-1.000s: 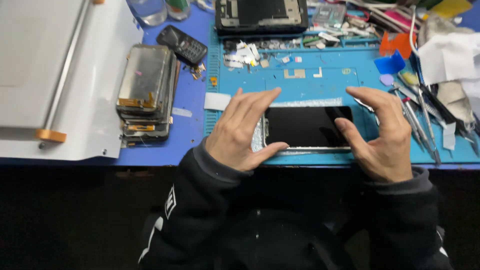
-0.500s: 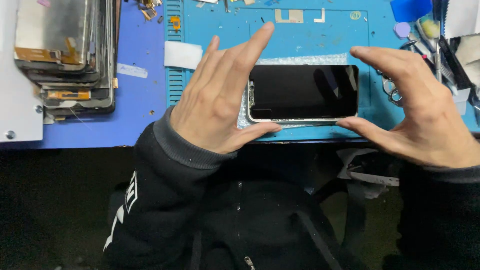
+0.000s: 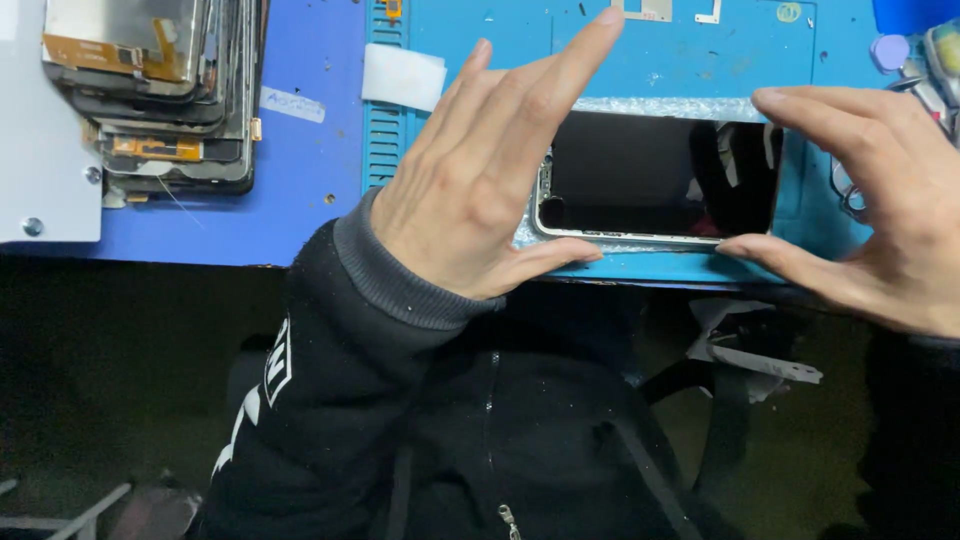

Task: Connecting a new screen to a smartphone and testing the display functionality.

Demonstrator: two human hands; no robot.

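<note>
Black glass of a phone faces up on the turquoise work mat, close to the bench's near edge. Both hands frame it: the left hand grips its left end, thumb under the lower edge and fingers spread over the top, while the right hand pinches the right end between thumb and forefinger. Whether the phone is lifted slightly off the mat is hard to tell. A stack of phone screens sits well apart to the left.
</note>
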